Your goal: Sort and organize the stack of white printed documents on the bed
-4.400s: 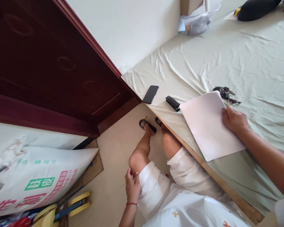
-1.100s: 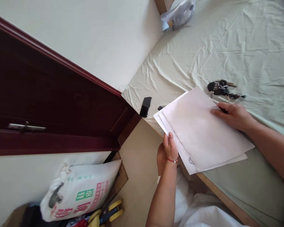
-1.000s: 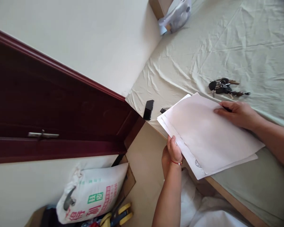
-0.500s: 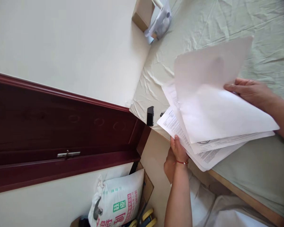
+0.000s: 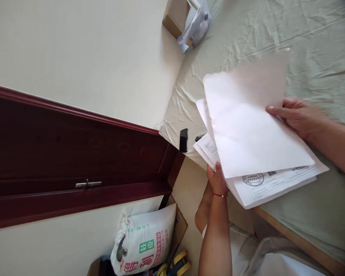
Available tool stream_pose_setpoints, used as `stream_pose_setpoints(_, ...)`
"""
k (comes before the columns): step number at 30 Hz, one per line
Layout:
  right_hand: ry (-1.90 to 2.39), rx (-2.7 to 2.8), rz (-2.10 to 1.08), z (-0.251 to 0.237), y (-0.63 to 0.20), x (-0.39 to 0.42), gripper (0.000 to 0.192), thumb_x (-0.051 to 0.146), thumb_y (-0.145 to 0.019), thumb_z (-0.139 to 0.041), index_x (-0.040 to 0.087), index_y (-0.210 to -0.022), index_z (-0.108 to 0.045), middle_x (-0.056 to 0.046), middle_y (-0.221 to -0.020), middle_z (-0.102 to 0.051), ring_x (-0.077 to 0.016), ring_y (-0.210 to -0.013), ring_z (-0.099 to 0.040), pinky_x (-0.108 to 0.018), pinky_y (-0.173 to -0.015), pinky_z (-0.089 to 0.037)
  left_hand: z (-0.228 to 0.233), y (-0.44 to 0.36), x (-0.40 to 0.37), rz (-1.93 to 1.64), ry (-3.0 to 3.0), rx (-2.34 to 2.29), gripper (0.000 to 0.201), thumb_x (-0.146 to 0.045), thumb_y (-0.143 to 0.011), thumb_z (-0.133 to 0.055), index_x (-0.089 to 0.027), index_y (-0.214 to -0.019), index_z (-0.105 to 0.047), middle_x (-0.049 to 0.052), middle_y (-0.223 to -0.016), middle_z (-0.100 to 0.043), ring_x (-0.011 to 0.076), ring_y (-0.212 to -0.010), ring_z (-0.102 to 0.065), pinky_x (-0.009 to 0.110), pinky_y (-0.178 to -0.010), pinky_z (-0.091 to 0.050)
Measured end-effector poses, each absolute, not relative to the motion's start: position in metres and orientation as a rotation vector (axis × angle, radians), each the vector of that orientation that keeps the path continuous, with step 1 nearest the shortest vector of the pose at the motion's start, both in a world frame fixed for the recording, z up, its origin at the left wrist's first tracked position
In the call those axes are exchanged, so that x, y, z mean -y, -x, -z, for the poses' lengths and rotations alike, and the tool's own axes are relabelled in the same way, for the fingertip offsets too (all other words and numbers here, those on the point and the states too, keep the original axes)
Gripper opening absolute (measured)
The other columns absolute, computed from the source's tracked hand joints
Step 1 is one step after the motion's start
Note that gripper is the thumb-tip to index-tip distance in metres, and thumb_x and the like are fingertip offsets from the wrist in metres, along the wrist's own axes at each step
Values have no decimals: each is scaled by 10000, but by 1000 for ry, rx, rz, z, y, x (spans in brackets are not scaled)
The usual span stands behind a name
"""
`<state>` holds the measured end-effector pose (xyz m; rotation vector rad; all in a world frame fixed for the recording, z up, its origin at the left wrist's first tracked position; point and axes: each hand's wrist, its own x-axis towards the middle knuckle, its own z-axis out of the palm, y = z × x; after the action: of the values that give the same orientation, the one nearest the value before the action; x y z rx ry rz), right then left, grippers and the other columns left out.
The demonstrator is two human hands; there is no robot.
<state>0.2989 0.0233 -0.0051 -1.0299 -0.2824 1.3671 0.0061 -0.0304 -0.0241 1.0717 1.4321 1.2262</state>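
Observation:
My right hand [image 5: 294,115] pinches the right edge of a blank-looking white sheet of paper [image 5: 253,130], thumb on top. Under that sheet lies a fanned stack of printed papers [image 5: 276,186], one showing a round dark stamp [image 5: 253,179]. My left hand [image 5: 216,178], with a red string bracelet at the wrist, is closed on the near left edge of the stack; most of its fingers are hidden beneath the pages. The papers are held above the edge of a surface covered in pale green cloth [image 5: 327,214].
On the cloth near its corner lie a black rectangular object [image 5: 183,140] and a smaller dark item [image 5: 198,138], partly covered. A cardboard box [image 5: 175,17] and a clear plastic bag [image 5: 196,28] stand by the wall. Below are a printed white sack [image 5: 146,241] and a dark red door [image 5: 60,153].
My right hand has moved slightly left with the top sheet, which now lies flatter and further left over the stack. The stamped page beneath shows more. My left hand stays at the stack's edge.

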Motion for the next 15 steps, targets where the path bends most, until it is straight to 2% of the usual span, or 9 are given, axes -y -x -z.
stream_pose_setpoints(4,1115,511,-1370,9,-294,-22,205,302,-761,-848,234,-932,-757,-34,-814,-750,-178,-629,-642,-288,-485,-531,23,-5,32,-1276,-1044,-1397,498,-524,-815,-813,-243,-1209,-697,113,-1287,-756,264,-1179,-717,389,-1024,-564)
stream_pose_setpoints(8,1090,712,-1184,13,-296,-22,201,189,-712,-897,248,-812,-733,-12,-1023,-748,-141,-808,-643,-185,-551,-533,21,-5,33,-1332,-972,-1368,552,-526,-798,-830,-217,-1230,-682,140,-1297,-750,270,-1219,-709,384,-1078,-538)
stream_pose_setpoints(9,1089,722,-1187,14,-296,-22,207,167,-709,-894,250,-802,-729,-6,-1022,-748,-136,-808,-644,-173,-544,-530,21,-5,34,-1349,-947,-1357,570,-530,-787,-838,-216,-1235,-678,145,-1300,-748,274,-1225,-708,388,-1091,-533)
stream_pose_setpoints(13,1143,685,-1438,13,-298,-23,218,189,-718,-879,234,-871,-729,8,-718,-709,-131,-545,-597,-190,-380,-450,19,-6,34,-1373,-876,-1296,586,-522,-771,-851,-231,-1248,-674,141,-1316,-744,282,-1248,-702,385,-1110,-524)
stream_pose_setpoints(15,1140,694,-1497,12,-297,-23,234,203,-715,-886,234,-885,-728,8,-702,-719,-147,-521,-614,-205,-369,-463,19,-6,34,-1375,-855,-1284,584,-509,-763,-861,-230,-1243,-678,134,-1305,-750,282,-1252,-700,376,-1106,-525)
